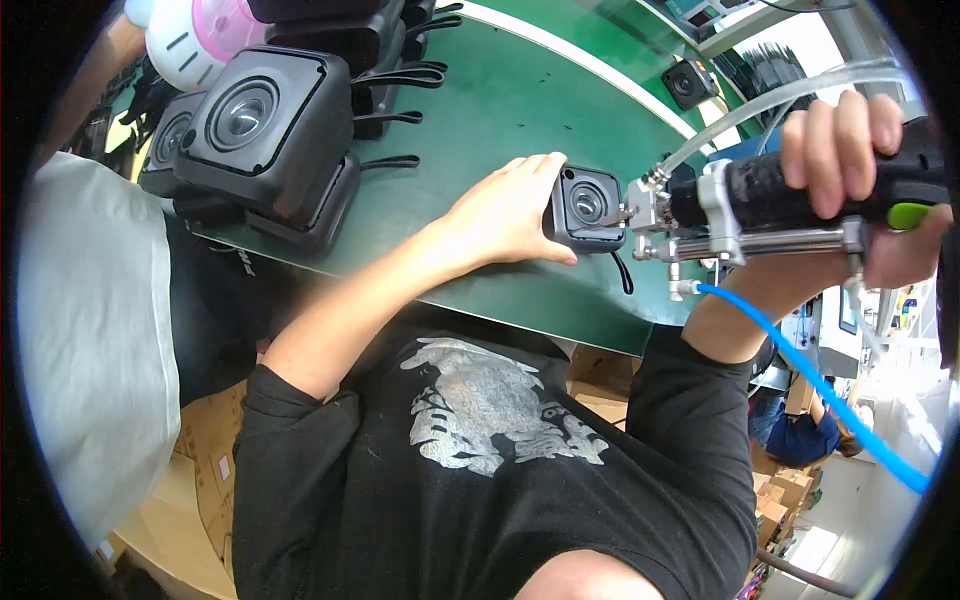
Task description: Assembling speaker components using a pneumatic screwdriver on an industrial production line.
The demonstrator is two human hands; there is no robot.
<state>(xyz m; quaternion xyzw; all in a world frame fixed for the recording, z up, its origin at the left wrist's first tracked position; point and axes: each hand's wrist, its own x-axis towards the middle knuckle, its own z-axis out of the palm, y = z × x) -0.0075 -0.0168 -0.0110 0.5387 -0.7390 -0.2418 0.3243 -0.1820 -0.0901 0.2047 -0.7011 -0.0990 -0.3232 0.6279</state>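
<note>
My left hand (510, 212) is closed round the left side of a small black box-shaped speaker (590, 205), its round cone facing up. A short wrist strap (625, 275) hangs off the speaker's near corner. In my right hand (845, 155) is a black power screwdriver (750, 190), held nearly level, its fingers wrapped round the body. The driver's metal nose (645, 205) meets the right edge of the speaker; whether the bit sits on a screw is too small to tell. A clear tube (780, 100) and a blue air hose (800, 355) run from the driver.
Similar black speakers (240, 115) with straps stand stacked on the green tabletop (480, 110) at the left. Another speaker (690, 82) lies beyond a white rail (590, 65). A person in a grey garment (95, 330) is close on my left. Cardboard boxes (200, 490) stand below.
</note>
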